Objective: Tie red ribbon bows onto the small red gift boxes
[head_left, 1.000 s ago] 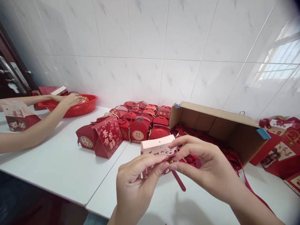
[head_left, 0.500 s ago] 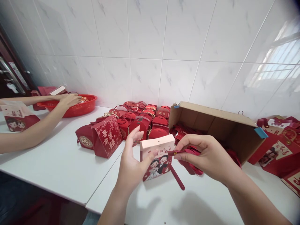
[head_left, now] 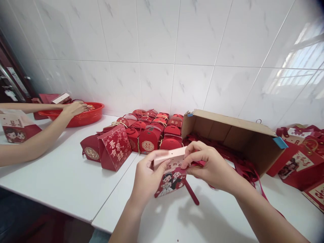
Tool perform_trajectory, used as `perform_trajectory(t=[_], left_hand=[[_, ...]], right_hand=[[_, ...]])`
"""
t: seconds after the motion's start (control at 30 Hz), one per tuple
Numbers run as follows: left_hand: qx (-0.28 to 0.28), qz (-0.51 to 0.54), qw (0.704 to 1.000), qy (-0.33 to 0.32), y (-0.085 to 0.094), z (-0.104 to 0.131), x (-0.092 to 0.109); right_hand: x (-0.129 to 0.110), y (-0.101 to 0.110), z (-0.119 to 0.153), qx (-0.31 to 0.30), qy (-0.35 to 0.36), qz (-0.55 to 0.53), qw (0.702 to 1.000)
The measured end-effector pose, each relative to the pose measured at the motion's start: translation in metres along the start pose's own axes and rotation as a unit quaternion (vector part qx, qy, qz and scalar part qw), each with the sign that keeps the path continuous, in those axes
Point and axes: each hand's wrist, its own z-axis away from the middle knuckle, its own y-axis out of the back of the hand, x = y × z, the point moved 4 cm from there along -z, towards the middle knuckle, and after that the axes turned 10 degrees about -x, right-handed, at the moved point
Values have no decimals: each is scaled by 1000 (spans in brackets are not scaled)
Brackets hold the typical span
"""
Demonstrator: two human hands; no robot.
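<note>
A small pink and red box (head_left: 170,184) with a cartoon couple on its front stands upright on the white table, slightly turned. My left hand (head_left: 149,172) grips its left side, thumb across the front and fingers behind the top. At the upper right corner of the box, my right hand (head_left: 204,160) is closed in a pinch against the front; what lies between its fingertips is too small to make out. A dark red strap (head_left: 191,192) sticks out from the box's lower right side onto the table. Red ribbon shows beneath and behind my right hand.
Rows of red gift boxes (head_left: 148,139) stand by the wall. Behind my right hand, an open cardboard box (head_left: 235,130) lies on its side with red ribbons. Red bags (head_left: 301,162) are at right. At left, another person's hands (head_left: 76,108) reach into a red basin (head_left: 87,118).
My left fingers have closed around the box. My right hand has moved left against its front corner, and the dark red strap end it held is now hidden. Ribbon now trails under my right forearm.
</note>
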Motion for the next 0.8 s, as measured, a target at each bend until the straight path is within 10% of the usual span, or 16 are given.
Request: perform_trajectory(t=[0.8], left_hand=[[-107, 23, 994, 10, -10, 2, -2]], right_hand=[[18, -15, -16, 80, 2, 16, 997]])
